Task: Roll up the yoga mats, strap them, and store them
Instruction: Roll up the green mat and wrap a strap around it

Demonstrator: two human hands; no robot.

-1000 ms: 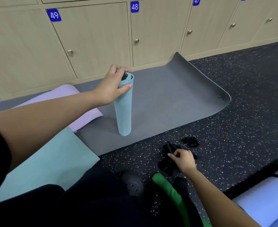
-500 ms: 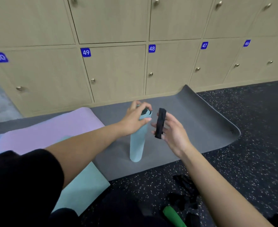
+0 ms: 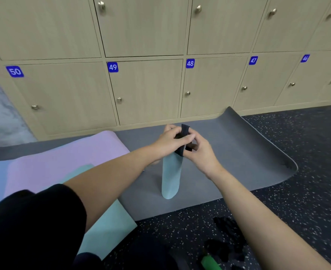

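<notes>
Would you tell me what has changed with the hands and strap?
The right hand took a black strap from the floor pile and raised it to the top of the rolled teal mat. The left hand kept gripping that top; the mat stayed upright on the grey mat.

Numbered wooden lockers (image 3: pixel 145 90) line speckled dark floor (image 3: pixel 307 133).

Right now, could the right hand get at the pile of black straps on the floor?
Probably yes: the pile lies on bare floor beside that forearm. But the right hand now pinches a black strap atop the rolled teal mat.
</notes>
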